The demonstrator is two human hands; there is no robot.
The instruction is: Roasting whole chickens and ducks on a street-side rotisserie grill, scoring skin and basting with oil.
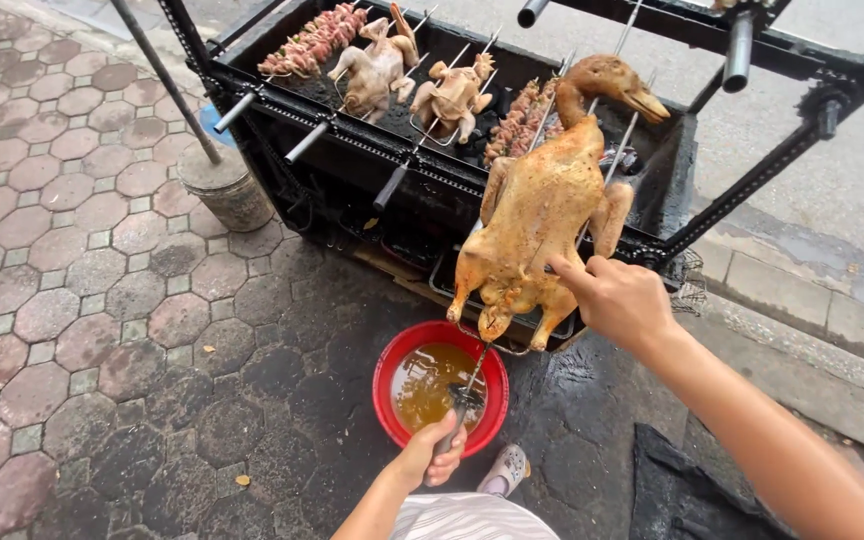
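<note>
- Fingers [444, 447] of your left hand [434, 455]: curling tight around the grey handle end of a long metal skewer [469, 385], which is running up and away from them.
- Fingers [564, 270] of your right hand [620, 300]: pinching together against the flank of a whole golden duck [537, 215] sitting on that skewer; whether they are gripping the skin or only pressing it, you cannot tell.
- Red basin [389, 353]: lying just beyond your left fingers, under the duck's tail end, holding brownish liquid.
- Black charcoal grill [432, 185]: standing behind the duck, carrying two smaller birds [377, 65] and meat skewers [314, 40].
- Hexagonal paving [82, 250]: spreading out left of your fingers.
</note>
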